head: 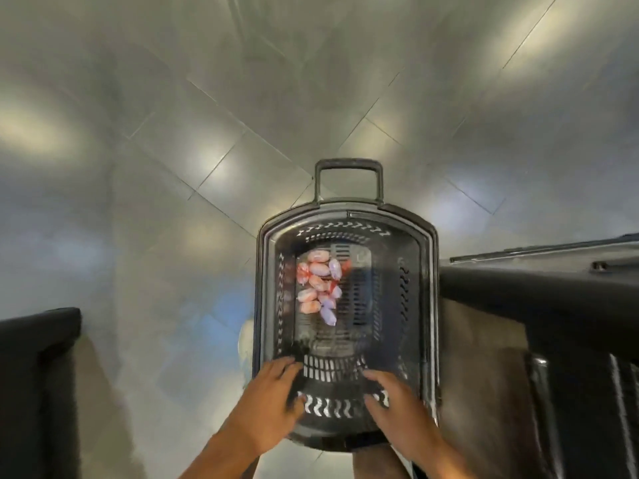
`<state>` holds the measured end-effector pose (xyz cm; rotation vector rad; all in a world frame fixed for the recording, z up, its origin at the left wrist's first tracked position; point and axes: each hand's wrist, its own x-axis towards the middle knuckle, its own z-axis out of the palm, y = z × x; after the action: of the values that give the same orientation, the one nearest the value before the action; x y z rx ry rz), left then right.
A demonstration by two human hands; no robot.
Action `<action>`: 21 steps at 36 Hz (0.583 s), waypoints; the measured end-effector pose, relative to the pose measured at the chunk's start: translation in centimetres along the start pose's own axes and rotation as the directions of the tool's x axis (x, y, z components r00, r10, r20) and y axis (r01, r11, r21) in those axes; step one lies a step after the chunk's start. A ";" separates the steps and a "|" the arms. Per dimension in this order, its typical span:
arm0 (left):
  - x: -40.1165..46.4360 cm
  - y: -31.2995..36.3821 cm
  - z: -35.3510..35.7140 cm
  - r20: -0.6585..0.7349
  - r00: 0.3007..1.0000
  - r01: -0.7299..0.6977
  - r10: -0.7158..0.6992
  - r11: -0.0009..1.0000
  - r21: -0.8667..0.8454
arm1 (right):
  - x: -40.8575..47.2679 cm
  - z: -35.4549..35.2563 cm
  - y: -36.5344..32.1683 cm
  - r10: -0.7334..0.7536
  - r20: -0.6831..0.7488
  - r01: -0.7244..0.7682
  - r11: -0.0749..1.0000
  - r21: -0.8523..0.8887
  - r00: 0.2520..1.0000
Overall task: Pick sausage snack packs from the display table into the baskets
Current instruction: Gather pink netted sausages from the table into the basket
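A black plastic shopping basket (428, 305) stands on the tiled floor below me, its pull handle (349, 165) raised at the far end. Several pink and purple sausage snack packs (318, 286) lie in a heap on the left of its bottom. My left hand (273, 399) and my right hand (394, 406) are over the near end of the basket, fingers spread and fairly straight, holding nothing. The frame is motion-blurred, so contact with the basket wall is unclear.
Shiny grey floor tiles (242, 115) stretch ahead and to both sides. A dark display table edge (539, 288) runs along the right, with a brown panel below it. Another dark edge (38, 326) sits at the lower left.
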<state>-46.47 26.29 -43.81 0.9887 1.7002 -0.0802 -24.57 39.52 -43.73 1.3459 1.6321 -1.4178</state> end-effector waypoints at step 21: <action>24.2 -4.8 7.0 -0.037 0.996 0.079 -0.082 0.995 -0.058 | 34.0 10.4 3.6 0.114 -0.423 0.034 0.944 0.327 0.899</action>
<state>-45.10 33.26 -68.50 0.8851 1.7691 -0.0653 -33.83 39.81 -78.20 2.0000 1.6692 -1.4837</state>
